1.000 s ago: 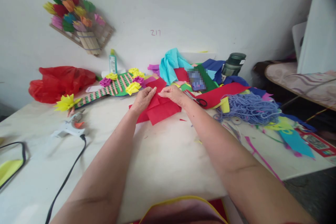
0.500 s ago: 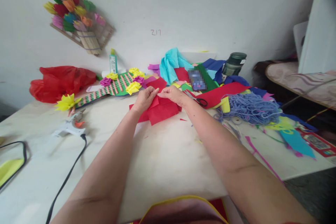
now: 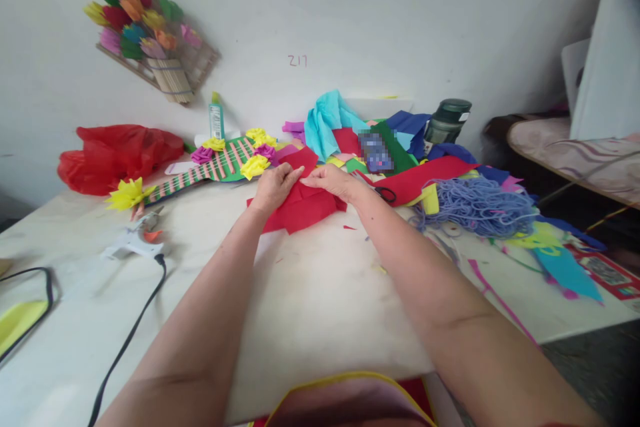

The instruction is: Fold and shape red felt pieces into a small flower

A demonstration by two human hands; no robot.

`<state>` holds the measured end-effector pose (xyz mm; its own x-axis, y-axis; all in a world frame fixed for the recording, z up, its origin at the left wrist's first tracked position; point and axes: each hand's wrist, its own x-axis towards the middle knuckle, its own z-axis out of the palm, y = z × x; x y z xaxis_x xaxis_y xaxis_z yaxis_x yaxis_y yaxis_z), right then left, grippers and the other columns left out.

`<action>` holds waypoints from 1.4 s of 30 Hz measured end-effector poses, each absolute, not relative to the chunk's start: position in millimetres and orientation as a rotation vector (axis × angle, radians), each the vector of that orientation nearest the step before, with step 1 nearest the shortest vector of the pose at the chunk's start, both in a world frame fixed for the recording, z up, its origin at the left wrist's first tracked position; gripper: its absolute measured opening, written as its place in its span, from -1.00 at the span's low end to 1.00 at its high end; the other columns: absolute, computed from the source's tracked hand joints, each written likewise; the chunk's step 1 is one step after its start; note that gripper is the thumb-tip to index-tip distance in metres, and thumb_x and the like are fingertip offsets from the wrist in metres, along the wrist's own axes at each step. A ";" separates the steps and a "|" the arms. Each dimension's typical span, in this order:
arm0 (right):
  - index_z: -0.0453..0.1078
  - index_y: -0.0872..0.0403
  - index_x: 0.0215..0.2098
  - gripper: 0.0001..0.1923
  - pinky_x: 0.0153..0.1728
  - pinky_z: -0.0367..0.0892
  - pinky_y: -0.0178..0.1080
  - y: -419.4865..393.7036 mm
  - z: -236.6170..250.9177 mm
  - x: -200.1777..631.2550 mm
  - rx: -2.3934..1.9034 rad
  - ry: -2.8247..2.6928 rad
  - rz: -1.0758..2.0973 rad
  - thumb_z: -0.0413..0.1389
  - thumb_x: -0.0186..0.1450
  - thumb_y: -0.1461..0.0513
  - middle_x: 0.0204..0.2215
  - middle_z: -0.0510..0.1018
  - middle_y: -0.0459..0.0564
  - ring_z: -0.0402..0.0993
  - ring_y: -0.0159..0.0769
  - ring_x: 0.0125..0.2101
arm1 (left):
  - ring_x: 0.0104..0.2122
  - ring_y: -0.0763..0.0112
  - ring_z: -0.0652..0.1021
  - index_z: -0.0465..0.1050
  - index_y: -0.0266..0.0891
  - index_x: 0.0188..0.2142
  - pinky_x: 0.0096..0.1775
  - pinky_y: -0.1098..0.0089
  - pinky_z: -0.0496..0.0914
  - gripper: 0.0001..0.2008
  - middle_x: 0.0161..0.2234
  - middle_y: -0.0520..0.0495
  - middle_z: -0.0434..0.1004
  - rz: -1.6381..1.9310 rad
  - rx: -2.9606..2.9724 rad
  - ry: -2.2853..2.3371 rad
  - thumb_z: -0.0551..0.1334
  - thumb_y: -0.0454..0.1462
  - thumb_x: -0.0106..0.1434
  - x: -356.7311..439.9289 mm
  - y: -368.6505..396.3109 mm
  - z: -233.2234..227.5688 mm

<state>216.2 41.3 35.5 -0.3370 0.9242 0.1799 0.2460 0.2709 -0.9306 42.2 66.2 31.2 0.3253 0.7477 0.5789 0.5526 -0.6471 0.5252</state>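
Note:
Both hands are closed in a pinch at a piece of red crepe paper (image 3: 310, 210) near the middle of the table. My left hand (image 3: 278, 185) grips its left side, thumb against fingers. My right hand (image 3: 331, 181) pinches it from the right, fingertips close to those of the left. More red paper (image 3: 303, 156) lies just behind the hands. Right of my right wrist rest scissors (image 3: 385, 194) with dark handles, partly hidden. A decorated guitar shape (image 3: 200, 173) with yellow and purple paper flowers lies to the left.
A corded glue gun (image 3: 135, 243) lies at the left. Blue yarn (image 3: 475, 207), crepe sheets (image 3: 323, 123), a phone (image 3: 376, 152) and a dark jar (image 3: 447, 121) crowd the right and back. A glue bottle (image 3: 216, 117) and a red bag (image 3: 115, 157) stand near the wall.
The front edge of the red paper has shifted slightly up and its outline has changed between my hands. The hands themselves have barely moved.

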 end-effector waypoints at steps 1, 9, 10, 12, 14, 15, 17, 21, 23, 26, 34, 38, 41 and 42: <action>0.11 0.11 -0.66 -0.53 -0.53 -0.14 -0.32 40.9 35.7 216.6 -1.067 -1.756 1.085 0.19 -0.01 -0.06 -0.68 0.06 -0.26 -0.07 -0.54 -0.60 | -0.60 0.53 0.12 0.06 -0.21 -0.63 -0.50 0.42 0.04 -0.58 -0.67 0.11 0.05 1.254 2.334 1.185 0.08 -0.02 0.20 41.5 67.2 30.4; 0.19 0.11 -0.63 -0.55 -0.51 -0.07 -0.32 40.7 36.6 215.3 -1.082 -1.668 1.165 0.23 -0.08 -0.06 -0.68 0.15 -0.24 0.01 -0.51 -0.59 | -0.60 0.54 0.12 0.13 -0.23 -0.67 -0.52 0.41 0.03 -0.57 -0.68 0.11 0.04 1.270 2.225 1.173 0.15 -0.03 0.15 39.0 68.9 28.0; 0.21 0.12 -0.62 -0.56 -0.50 -0.04 -0.32 41.4 36.2 215.7 -1.066 -1.657 1.175 0.23 -0.08 -0.05 -0.67 0.18 -0.24 0.05 -0.50 -0.58 | -0.60 0.53 0.12 0.13 -0.23 -0.67 -0.52 0.41 0.03 -0.58 -0.68 0.11 0.03 1.302 2.208 1.186 0.15 -0.04 0.16 39.0 68.9 28.3; 0.26 0.13 -0.60 -0.59 -0.48 0.01 -0.32 43.3 35.4 216.6 -1.048 -1.641 1.160 0.25 -0.09 -0.01 -0.66 0.23 -0.22 0.10 -0.49 -0.56 | -0.61 0.53 0.12 0.14 -0.23 -0.67 -0.52 0.41 0.04 -0.59 -0.68 0.11 0.04 1.347 2.175 1.223 0.17 -0.06 0.15 39.1 69.4 28.7; 0.30 0.14 -0.59 -0.63 -0.46 0.03 -0.32 44.7 34.9 217.0 -1.050 -1.629 1.125 0.25 -0.09 0.02 -0.65 0.26 -0.21 0.12 -0.49 -0.55 | -0.61 0.53 0.13 0.15 -0.23 -0.68 -0.52 0.40 0.04 -0.60 -0.69 0.10 0.06 1.373 2.141 1.259 0.18 -0.07 0.15 39.3 70.0 28.5; 0.31 0.15 -0.59 -0.64 -0.46 0.03 -0.32 45.0 34.8 217.0 -1.052 -1.626 1.116 0.25 -0.08 0.03 -0.65 0.26 -0.21 0.12 -0.49 -0.56 | -0.61 0.53 0.14 0.16 -0.23 -0.68 -0.52 0.40 0.04 -0.60 -0.69 0.10 0.07 1.380 2.125 1.266 0.18 -0.08 0.14 39.3 70.3 28.3; 0.32 0.16 -0.60 -0.65 -0.47 0.02 -0.32 44.7 35.0 216.6 -1.050 -1.631 1.118 0.24 -0.07 0.04 -0.65 0.27 -0.21 0.12 -0.50 -0.56 | -0.61 0.52 0.15 0.18 -0.23 -0.67 -0.52 0.40 0.05 -0.61 -0.69 0.09 0.08 1.380 2.099 1.254 0.18 -0.07 0.14 39.1 70.7 27.5; 0.33 0.16 -0.58 -0.65 -0.47 0.04 -0.32 44.0 34.7 216.3 -1.032 -1.620 1.156 0.25 -0.07 0.04 -0.63 0.29 -0.19 0.15 -0.48 -0.55 | -0.60 0.52 0.15 0.18 -0.23 -0.67 -0.52 0.41 0.06 -0.61 -0.69 0.09 0.09 1.379 2.075 1.210 0.17 -0.06 0.14 38.4 70.4 26.4; 0.30 0.15 -0.59 -0.63 -0.48 0.04 -0.33 44.9 33.5 217.1 -1.025 -1.601 1.178 0.26 -0.08 0.02 -0.65 0.26 -0.21 0.14 -0.49 -0.56 | -0.59 0.52 0.15 0.17 -0.23 -0.67 -0.53 0.41 0.06 -0.61 -0.68 0.08 0.07 1.399 2.065 1.204 0.17 -0.06 0.14 37.9 69.5 26.9; 0.25 0.13 -0.62 -0.60 -0.51 0.01 -0.34 46.7 32.0 218.9 -1.035 -1.598 1.160 0.25 -0.06 0.00 -0.68 0.21 -0.23 0.10 -0.51 -0.59 | -0.59 0.52 0.14 0.17 -0.23 -0.66 -0.53 0.42 0.06 -0.60 -0.67 0.08 0.05 1.388 2.040 1.174 0.16 -0.05 0.15 37.0 66.8 29.0; 0.34 0.14 -0.58 -0.65 -0.48 0.10 -0.33 40.2 38.1 215.7 -1.062 -1.651 1.134 0.26 -0.06 0.03 -0.65 0.33 -0.20 0.21 -0.48 -0.57 | -0.61 0.56 0.09 0.11 -0.24 -0.72 -0.55 0.44 0.01 -0.53 -0.69 0.10 0.00 1.280 2.108 1.196 0.23 0.00 0.06 37.3 69.3 27.3; 0.36 0.10 -0.52 -0.63 -0.46 0.21 -0.31 39.8 37.8 211.7 -0.909 -1.409 1.290 0.24 -0.02 -0.02 -0.58 0.43 -0.13 0.32 -0.40 -0.53 | -0.62 0.56 0.06 0.06 -0.23 -0.72 -0.56 0.43 -0.01 -0.52 -0.70 0.11 -0.05 1.522 1.991 1.243 0.25 -0.03 0.06 40.3 73.3 25.4; 0.38 0.07 -0.45 -0.58 -0.47 0.28 -0.27 42.9 33.9 209.4 -0.843 -1.232 1.404 0.15 0.04 -0.12 -0.55 0.49 -0.07 0.38 -0.33 -0.51 | -0.62 0.56 0.02 -0.05 -0.21 -0.71 -0.57 0.41 -0.04 -0.48 -0.69 0.11 -0.11 1.780 1.774 1.268 0.22 -0.04 0.10 41.7 73.9 27.7; 0.38 0.06 -0.44 -0.56 -0.49 0.29 -0.26 44.0 32.2 208.6 -0.842 -1.206 1.450 0.13 0.05 -0.14 -0.54 0.50 -0.06 0.39 -0.32 -0.53 | -0.62 0.56 0.01 -0.07 -0.21 -0.71 -0.57 0.41 -0.05 -0.48 -0.68 0.11 -0.13 1.847 1.696 1.279 0.21 -0.04 0.11 42.1 73.8 28.6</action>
<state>208.6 44.0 32.2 -0.2299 0.9689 0.0916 -0.2668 0.0277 -0.9633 42.1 73.8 28.6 -0.2401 0.7433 0.6243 0.3225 -0.5455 0.7736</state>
